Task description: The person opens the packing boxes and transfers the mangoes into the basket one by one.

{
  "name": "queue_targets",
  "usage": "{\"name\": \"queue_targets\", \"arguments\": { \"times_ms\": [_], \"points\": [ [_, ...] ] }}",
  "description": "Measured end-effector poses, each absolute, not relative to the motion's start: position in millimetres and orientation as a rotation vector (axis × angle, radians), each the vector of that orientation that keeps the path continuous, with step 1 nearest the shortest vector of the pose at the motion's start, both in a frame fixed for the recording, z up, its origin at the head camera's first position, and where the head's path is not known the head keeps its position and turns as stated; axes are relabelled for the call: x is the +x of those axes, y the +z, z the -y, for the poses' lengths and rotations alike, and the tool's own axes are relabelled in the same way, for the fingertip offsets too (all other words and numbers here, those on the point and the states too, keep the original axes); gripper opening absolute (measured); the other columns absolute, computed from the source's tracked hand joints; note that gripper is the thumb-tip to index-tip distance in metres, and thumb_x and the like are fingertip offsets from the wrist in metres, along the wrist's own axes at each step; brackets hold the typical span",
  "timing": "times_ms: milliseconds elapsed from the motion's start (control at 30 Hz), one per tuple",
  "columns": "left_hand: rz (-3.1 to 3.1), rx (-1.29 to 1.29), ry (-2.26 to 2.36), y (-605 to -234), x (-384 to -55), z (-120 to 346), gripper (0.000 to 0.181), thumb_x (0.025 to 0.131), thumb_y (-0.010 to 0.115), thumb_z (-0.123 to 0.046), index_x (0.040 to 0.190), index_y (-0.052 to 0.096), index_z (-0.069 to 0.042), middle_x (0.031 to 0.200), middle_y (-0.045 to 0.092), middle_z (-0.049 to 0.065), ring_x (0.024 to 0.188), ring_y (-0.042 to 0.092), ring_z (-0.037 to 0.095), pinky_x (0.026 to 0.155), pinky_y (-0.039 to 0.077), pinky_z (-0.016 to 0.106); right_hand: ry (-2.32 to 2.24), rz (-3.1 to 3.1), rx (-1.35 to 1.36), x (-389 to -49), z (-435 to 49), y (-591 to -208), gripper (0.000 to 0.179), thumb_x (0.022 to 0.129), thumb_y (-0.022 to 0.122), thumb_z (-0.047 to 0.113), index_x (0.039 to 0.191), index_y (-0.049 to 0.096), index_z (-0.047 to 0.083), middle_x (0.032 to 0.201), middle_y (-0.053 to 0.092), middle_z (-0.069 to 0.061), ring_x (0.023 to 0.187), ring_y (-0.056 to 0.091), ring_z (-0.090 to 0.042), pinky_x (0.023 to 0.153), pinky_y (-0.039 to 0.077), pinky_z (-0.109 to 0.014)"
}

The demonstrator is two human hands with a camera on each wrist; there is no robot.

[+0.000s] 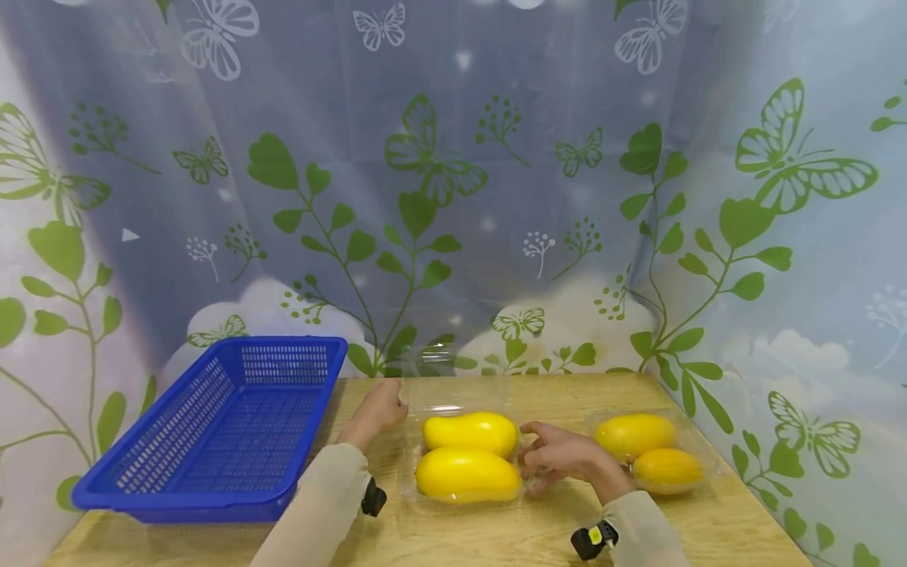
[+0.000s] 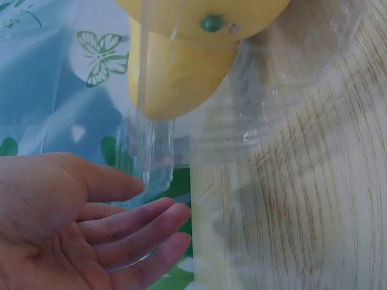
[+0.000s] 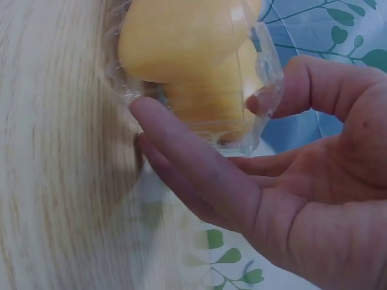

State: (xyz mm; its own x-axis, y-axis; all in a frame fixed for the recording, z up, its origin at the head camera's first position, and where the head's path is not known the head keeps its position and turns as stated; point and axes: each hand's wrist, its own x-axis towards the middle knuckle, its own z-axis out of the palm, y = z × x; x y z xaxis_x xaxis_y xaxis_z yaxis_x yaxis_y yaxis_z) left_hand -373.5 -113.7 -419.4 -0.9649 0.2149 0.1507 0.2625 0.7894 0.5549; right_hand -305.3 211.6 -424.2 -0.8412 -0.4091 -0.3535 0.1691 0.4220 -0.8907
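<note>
A clear plastic clamshell box (image 1: pixel 460 504) holds two yellow, mango-like oblong fruits (image 1: pixel 468 474) side by side, and its clear lid (image 1: pixel 453 394) stands raised at the back. At the box's back left corner is my left hand (image 1: pixel 379 409); in the left wrist view its fingers (image 2: pixel 142 238) are loosely extended, thumb tip right at the edge of the clear plastic. My right hand (image 1: pixel 563 453) grips the box's right end. In the right wrist view the thumb is over the rim and the forefinger (image 3: pixel 187 142) lies along the wall.
On the left of the wooden table (image 1: pixel 496 543) stands a blue plastic basket (image 1: pixel 241 504) with perforated sides. Another clear box with two yellow fruits (image 1: pixel 634 435) sits on the right, close beside my right wrist. A curtain (image 1: pixel 453 236) with leaves and butterflies hangs behind.
</note>
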Motion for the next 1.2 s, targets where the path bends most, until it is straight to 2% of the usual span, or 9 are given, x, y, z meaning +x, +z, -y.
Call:
{"name": "queue_targets", "arguments": {
  "times_ms": [100, 233, 300, 367, 467, 533, 833, 1067, 1200],
  "points": [
    [2.926, -0.388, -0.933, -418, -371, 115, 0.042, 0.087, 0.056, 0.009, 0.129, 0.059, 0.015, 0.053, 0.031, -0.003, 0.049, 0.023, 0.011, 0.052, 0.025, 0.025, -1.415, -2.153, -0.2, -305, -211, -424, 0.079, 0.093, 0.056, 0.0, 0.159, 0.013, -0.008, 0.137, 0.054, -0.034, 0.094, 0.071, -0.026, 0.077, 0.065, -0.041],
    [2.961, -0.383, -0.918, -416, -370, 117, 0.051, 0.09, 0.057, 0.008, 0.141, 0.054, 0.013, 0.065, 0.058, 0.005, 0.053, 0.038, 0.013, 0.053, 0.032, 0.026, -1.406, -2.156, -0.217, -305, -210, -425, 0.078, 0.094, 0.055, 0.002, 0.159, 0.012, -0.008, 0.135, 0.056, -0.032, 0.086, 0.071, -0.023, 0.075, 0.065, -0.039],
    [2.966, -0.388, -0.885, -415, -369, 118, 0.05, 0.089, 0.059, 0.007, 0.139, 0.056, 0.012, 0.085, 0.07, 0.014, 0.066, 0.055, 0.019, 0.06, 0.046, 0.03, -1.415, -2.143, -0.22, -305, -210, -426, 0.077, 0.095, 0.055, 0.003, 0.159, 0.013, -0.007, 0.134, 0.057, -0.032, 0.085, 0.072, -0.023, 0.075, 0.065, -0.039],
    [2.968, -0.395, -0.857, -414, -367, 119, 0.049, 0.089, 0.061, 0.007, 0.138, 0.058, 0.01, 0.108, 0.073, 0.022, 0.088, 0.067, 0.028, 0.075, 0.057, 0.038, -1.427, -2.126, -0.224, -306, -211, -428, 0.076, 0.095, 0.055, 0.004, 0.159, 0.015, -0.005, 0.133, 0.057, -0.032, 0.083, 0.072, -0.023, 0.075, 0.065, -0.04],
    [2.94, -0.412, -0.832, -411, -364, 118, 0.048, 0.088, 0.062, 0.007, 0.135, 0.062, 0.006, 0.125, 0.069, 0.026, 0.115, 0.066, 0.039, 0.094, 0.058, 0.05, -1.448, -2.094, -0.224, -308, -213, -430, 0.074, 0.095, 0.055, 0.004, 0.158, 0.017, -0.003, 0.133, 0.058, -0.031, 0.084, 0.072, -0.023, 0.076, 0.065, -0.04],
    [2.915, -0.428, -0.823, -407, -361, 115, 0.046, 0.088, 0.063, 0.008, 0.134, 0.065, 0.002, 0.131, 0.068, 0.024, 0.123, 0.063, 0.041, 0.1, 0.055, 0.053, -1.456, -2.085, -0.227, -308, -214, -430, 0.073, 0.095, 0.055, 0.005, 0.158, 0.018, -0.002, 0.133, 0.058, -0.032, 0.086, 0.072, -0.024, 0.076, 0.065, -0.04],
    [2.913, -0.621, -0.858, -381, -341, 90, 0.035, 0.093, 0.07, -0.001, 0.127, 0.071, -0.009, 0.134, 0.067, 0.02, 0.124, 0.062, 0.039, 0.1, 0.055, 0.054, -1.482, -2.086, -0.209, -310, -216, -429, 0.071, 0.094, 0.056, 0.005, 0.156, 0.023, -0.002, 0.131, 0.059, -0.03, 0.094, 0.073, -0.029, 0.076, 0.065, -0.038],
    [2.895, -0.873, -0.832, -375, -326, 74, 0.029, 0.094, 0.07, -0.002, 0.122, 0.074, -0.006, 0.127, 0.071, 0.016, 0.121, 0.064, 0.039, 0.101, 0.054, 0.053, -1.541, -2.019, -0.201, -312, -219, -433, 0.074, 0.091, 0.057, 0.001, 0.156, 0.024, -0.006, 0.136, 0.057, -0.033, 0.111, 0.071, -0.034, 0.078, 0.065, -0.04],
    [2.902, -1.043, -0.814, -370, -315, 65, 0.026, 0.094, 0.072, -0.005, 0.12, 0.075, -0.006, 0.126, 0.073, 0.011, 0.118, 0.066, 0.035, 0.101, 0.055, 0.05, -1.569, -1.98, -0.187, -313, -219, -435, 0.077, 0.09, 0.058, 0.002, 0.157, 0.022, -0.005, 0.139, 0.054, -0.034, 0.107, 0.072, -0.034, 0.08, 0.065, -0.044]
  ]
}}
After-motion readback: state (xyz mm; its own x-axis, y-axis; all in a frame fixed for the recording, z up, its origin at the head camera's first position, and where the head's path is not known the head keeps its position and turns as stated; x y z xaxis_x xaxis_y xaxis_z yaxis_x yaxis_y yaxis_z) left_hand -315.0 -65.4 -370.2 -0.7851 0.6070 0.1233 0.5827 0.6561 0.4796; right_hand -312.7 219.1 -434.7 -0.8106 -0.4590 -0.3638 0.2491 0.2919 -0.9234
